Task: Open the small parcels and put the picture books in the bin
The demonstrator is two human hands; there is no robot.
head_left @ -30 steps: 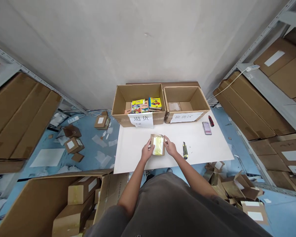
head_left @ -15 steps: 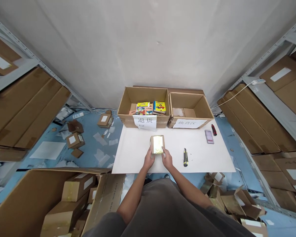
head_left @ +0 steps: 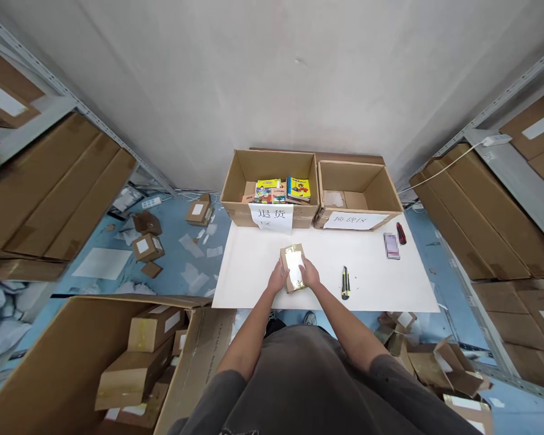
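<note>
Between my two hands is a small cardboard box (head_left: 294, 269) with a white label and shiny tape on its top. My left hand (head_left: 278, 277) grips its left side, and my right hand (head_left: 310, 273) grips the right side. The box is slightly turned, over the front part of the white table (head_left: 249, 290). To the right of my right hand lies a yellow and black utility knife (head_left: 346, 283). Farther right are a red utility knife (head_left: 401, 234) and a blurred purple item (head_left: 391, 246).
At the table's back stand an open carton (head_left: 236, 211) holding colourful books (head_left: 298, 188) and a second open carton (head_left: 390, 205), both with paper signs. A large carton (head_left: 40, 368) of parcels is at lower left. Shelves flank both sides; boxes and paper scraps litter the blue floor.
The small box has been tilted and turned in my hands, so more of its labelled face shows. My head view has shifted slightly. Both hands keep their hold.
</note>
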